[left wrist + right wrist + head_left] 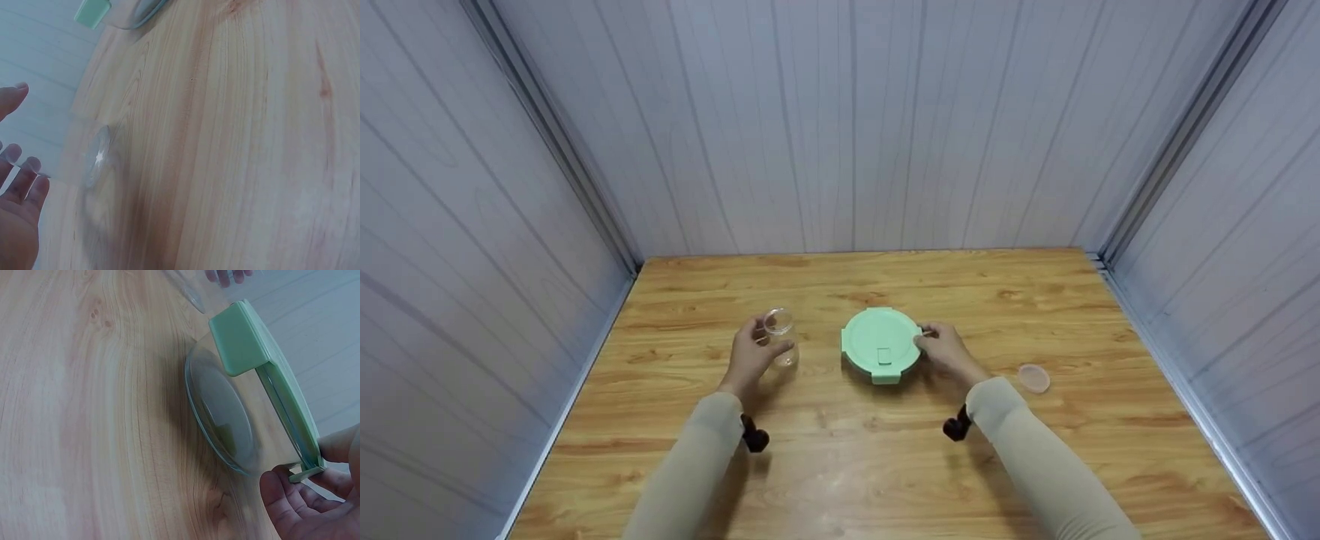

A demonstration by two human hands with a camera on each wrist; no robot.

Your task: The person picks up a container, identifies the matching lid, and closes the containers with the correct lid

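Observation:
My left hand [751, 354] grips a clear, open-topped jar [787, 354], with the thumb on its near side and fingers behind. The left wrist view shows the jar's round base [98, 157] close to the tabletop; whether it touches cannot be told. A round glass food container [219, 410] with a light green lid [883, 337] sits at the middle of the table. At its right side my right hand [947, 351] pinches the lid's edge, thumb on top and fingers by a flipped-out side latch [306, 473]. The front latch [239, 337] hangs down.
On the wooden table [840, 465], a small translucent round lid [1033, 379] lies right of the right hand. Pale panel walls [847, 127] enclose the table at the back and both sides. A black wrist device [754, 435] shows at each cuff.

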